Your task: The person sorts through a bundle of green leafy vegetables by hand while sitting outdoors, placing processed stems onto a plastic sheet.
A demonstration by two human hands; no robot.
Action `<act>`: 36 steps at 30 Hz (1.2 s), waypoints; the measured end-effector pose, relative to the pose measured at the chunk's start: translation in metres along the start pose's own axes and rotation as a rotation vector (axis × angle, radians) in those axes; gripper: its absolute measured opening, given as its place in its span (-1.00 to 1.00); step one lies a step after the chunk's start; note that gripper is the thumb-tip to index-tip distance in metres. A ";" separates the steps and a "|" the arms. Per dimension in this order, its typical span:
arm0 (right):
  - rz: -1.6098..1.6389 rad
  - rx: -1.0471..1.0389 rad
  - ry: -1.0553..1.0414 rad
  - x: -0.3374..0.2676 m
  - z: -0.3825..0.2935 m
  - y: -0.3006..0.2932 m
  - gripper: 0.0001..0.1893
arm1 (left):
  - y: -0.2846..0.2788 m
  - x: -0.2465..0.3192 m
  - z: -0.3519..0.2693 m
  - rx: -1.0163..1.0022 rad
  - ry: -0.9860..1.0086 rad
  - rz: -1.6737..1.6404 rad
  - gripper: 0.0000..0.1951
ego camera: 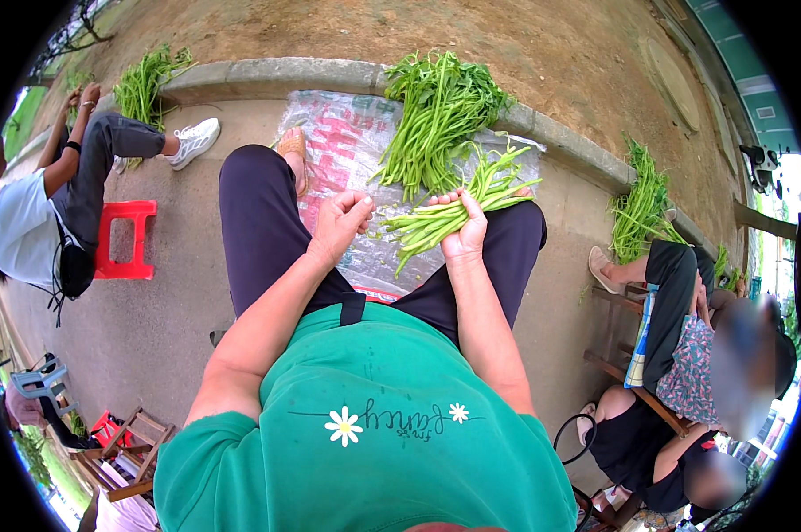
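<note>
My right hand (465, 229) is closed around a bundle of cut green vegetable stems (427, 226), held between my knees. The stems fan out on both sides of the fist. Left of their cut ends is my left hand (340, 225), its fingers curled in and the thumb folded over near the index finger. I see nothing held in it. Beyond the bundle, a large heap of long-stemmed leafy greens (430, 126) lies on a printed woven plastic sheet (334, 153). Small green scraps (390, 209) are scattered on that sheet.
A concrete kerb (274, 76) runs behind the sheet, with bare soil past it. To the left, a person (28, 219) sits by a red plastic stool (124, 239) and more greens (144, 86). Seated people (689, 359) are at right, near another pile of greens (639, 199).
</note>
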State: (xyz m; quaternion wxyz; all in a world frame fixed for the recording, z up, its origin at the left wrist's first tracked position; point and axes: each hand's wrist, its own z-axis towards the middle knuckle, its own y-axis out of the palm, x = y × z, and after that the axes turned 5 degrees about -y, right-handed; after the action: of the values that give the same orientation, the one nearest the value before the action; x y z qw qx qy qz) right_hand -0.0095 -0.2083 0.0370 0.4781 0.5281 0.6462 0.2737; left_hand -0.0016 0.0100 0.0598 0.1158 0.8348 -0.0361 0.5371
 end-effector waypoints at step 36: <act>-0.515 -0.222 -0.042 0.012 -0.016 0.019 -0.84 | 0.039 -0.006 0.004 -0.081 -0.021 0.468 -0.84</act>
State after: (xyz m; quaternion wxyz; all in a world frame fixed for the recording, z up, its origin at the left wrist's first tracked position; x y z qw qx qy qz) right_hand -0.0161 -0.1890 0.0554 0.6001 0.2966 0.7151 0.2012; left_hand -0.0082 -0.0288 0.0585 0.0211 0.8039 -0.2516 0.5385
